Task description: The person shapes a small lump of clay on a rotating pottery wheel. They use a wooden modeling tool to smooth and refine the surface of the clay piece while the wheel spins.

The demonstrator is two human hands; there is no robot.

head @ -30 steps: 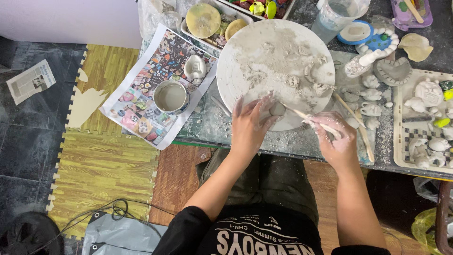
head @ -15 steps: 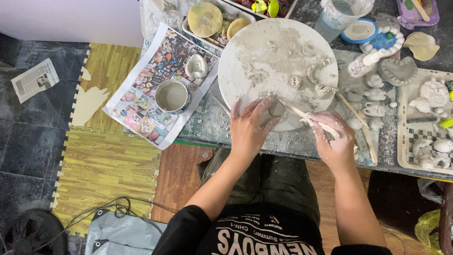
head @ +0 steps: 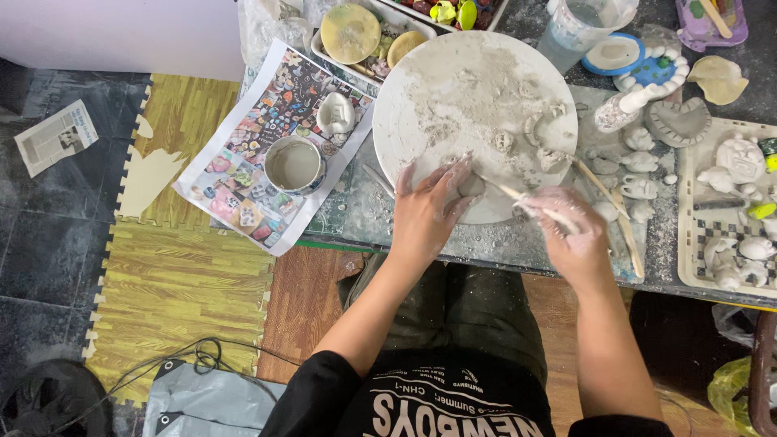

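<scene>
Resting on the near edge of the round white board (head: pixel 477 89), the left hand (head: pixel 429 212) cups a small lump of clay (head: pixel 469 186) with fingers spread and half curled, steadying it rather than gripping. The right hand (head: pixel 571 226) is closed around a thin wooden stick (head: pixel 506 190), whose tip reaches the lump from the right. Compared with half a second ago the right hand has shifted little, and its blur suggests quick short strokes; the left hand has stayed put, so the shaping of the lump looks to be mid-way, not finishing. Other small clay bits (head: pixel 544 142) lie on the right part of the board, apart from the lump. At the board's left, on a printed sheet (head: pixel 243 162) hanging over the tabletop's left edge, stands a cup of cloudy water (head: pixel 293 164). Near the tabletop's right edge a tray (head: pixel 696 243) holds pale clay figures, and spare sticks (head: pixel 623 226) lie just right of the right hand.
</scene>
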